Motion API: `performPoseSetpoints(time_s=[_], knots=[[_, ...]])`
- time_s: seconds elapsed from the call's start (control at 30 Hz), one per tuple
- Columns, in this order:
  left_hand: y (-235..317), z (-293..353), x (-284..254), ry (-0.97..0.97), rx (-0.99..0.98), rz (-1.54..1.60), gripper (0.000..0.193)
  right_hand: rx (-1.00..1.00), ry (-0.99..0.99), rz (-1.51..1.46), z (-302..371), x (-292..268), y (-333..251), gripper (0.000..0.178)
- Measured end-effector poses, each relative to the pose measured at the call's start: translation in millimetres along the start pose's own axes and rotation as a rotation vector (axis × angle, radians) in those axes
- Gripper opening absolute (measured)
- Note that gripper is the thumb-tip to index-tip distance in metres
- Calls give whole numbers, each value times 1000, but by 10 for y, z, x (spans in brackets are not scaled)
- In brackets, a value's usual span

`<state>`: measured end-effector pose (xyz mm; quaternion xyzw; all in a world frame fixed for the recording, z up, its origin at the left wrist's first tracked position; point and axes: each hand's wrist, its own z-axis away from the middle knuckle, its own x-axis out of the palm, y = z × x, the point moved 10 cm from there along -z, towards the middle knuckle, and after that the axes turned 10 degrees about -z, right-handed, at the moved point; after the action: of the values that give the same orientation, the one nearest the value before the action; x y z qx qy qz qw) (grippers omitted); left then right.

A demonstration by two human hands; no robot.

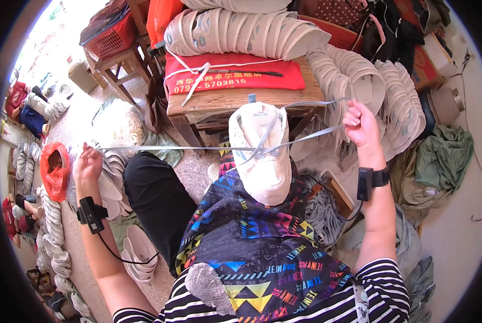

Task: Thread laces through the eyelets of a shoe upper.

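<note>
In the head view, an off-white low sneaker point(262, 161) is lying just on the wearer's side of a small brown wooden table point(208, 104). It is resting on a black apron with a multicoloured print point(273, 229), its toe pointing away from the table and a small grey-blue tab rising at its other end. Its mesh and smooth panels are showing clean and pale. A flat grey-blue lace point(182, 147) is crossing over its front and running out to both sides.

The left hand point(87, 164), to the left of the table, is pinching one length of the lace, which is stretching nearly straight; the right hand point(358, 124), to the table's right, is closing its fingers on two lace strands.

The fingers are hiding the lace ends, and the sole is facing out of sight. How the strands are passing through the eyelets is hard to make out.

On the table, a row of nested off-white shoe uppers point(241, 35) is lying behind a red printed bag point(235, 75), which is bearing a thin dark tool point(246, 72). More uppers point(354, 75) are crowding the table's right side. The sneaker is partly blocking the table's near edge.
</note>
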<state>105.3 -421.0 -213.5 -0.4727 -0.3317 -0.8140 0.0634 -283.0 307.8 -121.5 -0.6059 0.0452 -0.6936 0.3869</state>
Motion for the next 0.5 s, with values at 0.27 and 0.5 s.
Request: performPoseSetpoints(time_s=[0.27, 0.5], knots=[[1199, -13, -1555, 181, 19, 178, 22, -128, 353, 76, 47, -1148, -1286, 22], [1622, -188, -1347, 206, 437, -273, 29, -618, 639, 119, 1638, -2882, -3762, 19]])
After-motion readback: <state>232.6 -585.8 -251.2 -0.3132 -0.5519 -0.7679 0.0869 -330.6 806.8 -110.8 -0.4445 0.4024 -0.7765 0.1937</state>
